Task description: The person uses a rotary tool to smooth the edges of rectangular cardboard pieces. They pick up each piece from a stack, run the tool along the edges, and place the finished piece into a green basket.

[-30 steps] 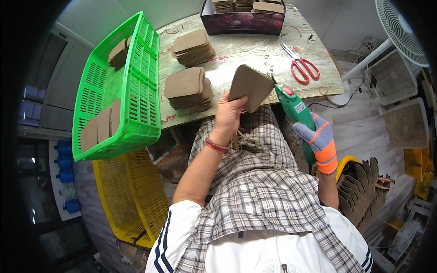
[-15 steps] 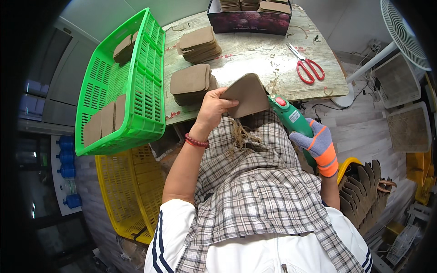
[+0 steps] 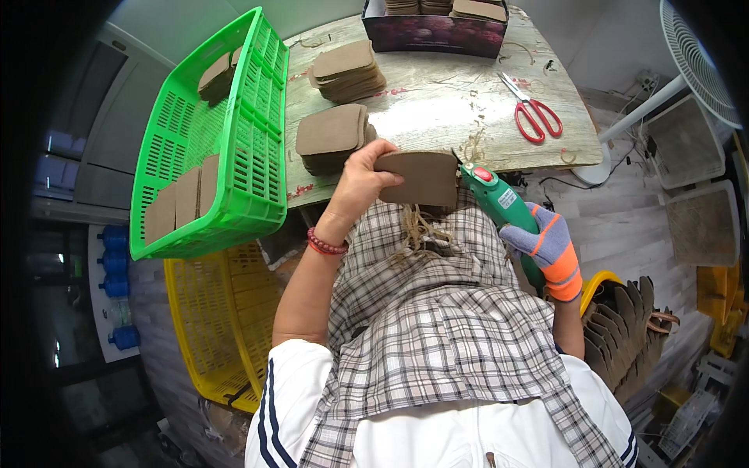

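Observation:
My bare left hand (image 3: 365, 181) grips one end of a flat brown piece with rounded corners (image 3: 421, 178), held over my lap. In my right hand (image 3: 544, 242), gloved in grey and orange, is a green handheld power cutter (image 3: 499, 200) with a red button. The tool's dark tip meets or nearly meets the piece's right edge; I cannot tell whether they touch. Thin tan trimmings (image 3: 425, 228) lie on the checked apron (image 3: 437, 327) below. Just beyond my left hand, a stack of similar brown pieces (image 3: 331, 131) sits on the table (image 3: 429, 101).
Farther back stand another stack (image 3: 347, 66) and a dark box (image 3: 433, 35) of pieces. Red-handled scissors (image 3: 537, 118) lie at right. A green crate (image 3: 257, 148) flanks the table's left, a yellow crate (image 3: 211, 327) below it. Brown pieces (image 3: 624, 331) fill a container beside my right arm; a fan (image 3: 694, 54) stands far right.
The brown piece has turned in my left hand, so its long upper edge now lies nearly level. The power cutter stays almost in place at its right side. The view has shifted slightly.

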Tool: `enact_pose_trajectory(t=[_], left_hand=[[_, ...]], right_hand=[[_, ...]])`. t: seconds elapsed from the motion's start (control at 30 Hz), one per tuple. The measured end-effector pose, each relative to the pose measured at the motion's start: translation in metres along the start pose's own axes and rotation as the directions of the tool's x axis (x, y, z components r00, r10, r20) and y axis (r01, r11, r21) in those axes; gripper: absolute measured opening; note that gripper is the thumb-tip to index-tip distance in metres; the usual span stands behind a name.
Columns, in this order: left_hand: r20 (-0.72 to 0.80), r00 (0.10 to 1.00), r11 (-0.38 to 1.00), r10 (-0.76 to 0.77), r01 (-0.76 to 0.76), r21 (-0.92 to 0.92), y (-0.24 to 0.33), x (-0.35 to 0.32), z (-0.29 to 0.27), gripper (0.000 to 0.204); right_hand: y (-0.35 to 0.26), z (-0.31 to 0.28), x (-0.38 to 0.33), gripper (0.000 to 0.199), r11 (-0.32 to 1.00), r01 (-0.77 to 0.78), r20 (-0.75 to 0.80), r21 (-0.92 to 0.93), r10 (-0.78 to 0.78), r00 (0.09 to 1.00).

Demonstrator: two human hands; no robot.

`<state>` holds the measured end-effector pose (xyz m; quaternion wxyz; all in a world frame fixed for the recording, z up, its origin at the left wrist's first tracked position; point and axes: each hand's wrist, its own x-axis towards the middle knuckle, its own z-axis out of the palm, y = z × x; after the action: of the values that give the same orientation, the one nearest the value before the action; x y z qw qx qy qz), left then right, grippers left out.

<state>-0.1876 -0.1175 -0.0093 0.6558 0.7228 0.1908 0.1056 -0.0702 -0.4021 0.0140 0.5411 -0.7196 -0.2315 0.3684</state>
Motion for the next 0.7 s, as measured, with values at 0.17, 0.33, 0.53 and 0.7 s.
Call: enact_pose_trajectory(t=[0.17,0.33,0.53,0.7], left_hand=[[-0.029,0.998,0.983,0.047,-0.052,-0.178,0.007,0.003,-0.018,0.019],[-0.021,0.999,0.985,0.037,-0.040,-0.170,0.009,0.004,-0.024,0.016],[0.141,0.990,0.991,-0.012,0.031,-0.130,0.014,0.003,-0.017,0.016],[0.267,0.959,0.992,-0.099,0.074,0.102,0.023,0.003,-0.007,0.020]], right_hand=[[0.000,0.002,0.001,0.032,0.999,-0.022,0.077,0.023,0.020,0.997],[-0.001,0.006,0.000,0.032,0.999,-0.032,0.120,0.007,0.031,0.992],[-0.004,0.011,-0.001,0.033,1.000,-0.008,0.162,-0.013,0.010,0.987],[-0.006,0.014,0.001,0.035,0.999,-0.035,0.168,-0.008,0.035,0.985]])
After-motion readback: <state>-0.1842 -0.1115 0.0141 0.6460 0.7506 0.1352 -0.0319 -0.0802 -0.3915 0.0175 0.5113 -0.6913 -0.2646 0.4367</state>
